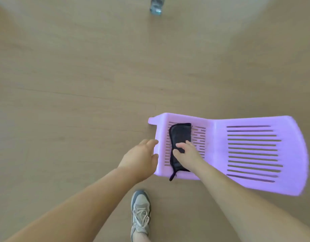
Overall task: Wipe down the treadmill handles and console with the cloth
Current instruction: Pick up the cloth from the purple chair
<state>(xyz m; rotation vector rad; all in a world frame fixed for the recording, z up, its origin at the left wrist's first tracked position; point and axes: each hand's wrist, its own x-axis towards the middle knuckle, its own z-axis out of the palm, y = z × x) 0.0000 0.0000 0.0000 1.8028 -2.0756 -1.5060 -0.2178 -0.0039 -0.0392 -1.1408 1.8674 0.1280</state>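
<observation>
A lilac plastic chair [219, 137] with slotted seat and back stands on a pale wooden floor [72, 75]. A folded black cloth [180, 133] lies on the seat, one narrow end hanging just over the near edge. The person's right hand [189, 154] rests on the cloth with bent fingertips [179, 145] against the fabric; whether its grip is clamped on the cloth cannot be told. The left hand [138, 158] is just beside the seat's left edge, its grip apart, fingers relaxed, holding nothing. A grey laced sneaker [140, 212] stands below the hands. A clear plastic bottle [156, 5] stands far off on the floor.
</observation>
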